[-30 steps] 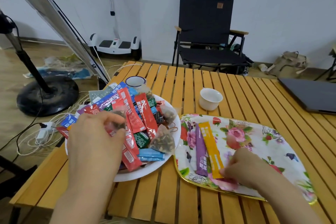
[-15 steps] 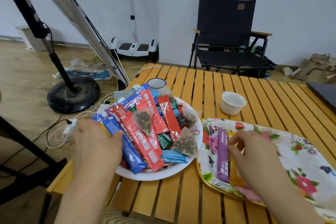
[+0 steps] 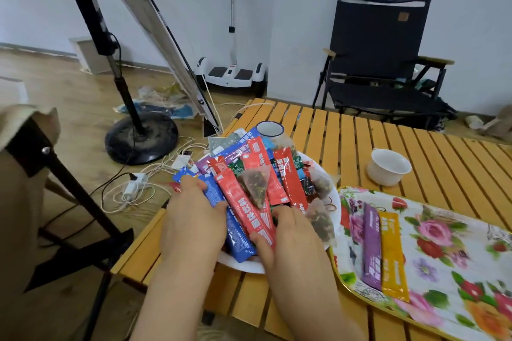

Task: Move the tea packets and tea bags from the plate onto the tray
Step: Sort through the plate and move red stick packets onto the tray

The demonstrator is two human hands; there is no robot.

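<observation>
We judge the task is only at its beginning. On the floral tray (image 3: 457, 232) at the lower right of the frame lie just two packets, a purple one (image 3: 371, 246) and an orange one (image 3: 393, 255), side by side. The white plate (image 3: 243, 264) in the centre holds a full heap: many red and blue stick packets and some pyramid tea bags (image 3: 256, 185). Both hands are on this heap. Our left hand (image 3: 194, 219) rests with fingers on a blue packet (image 3: 235, 232); whether its grip pinches, we cannot tell. Our right hand (image 3: 291, 241) touches a red packet (image 3: 249, 210), the thumb at its lower end, fingers rather spread. Two white cups stand on the tabletop (image 3: 401, 147).
</observation>
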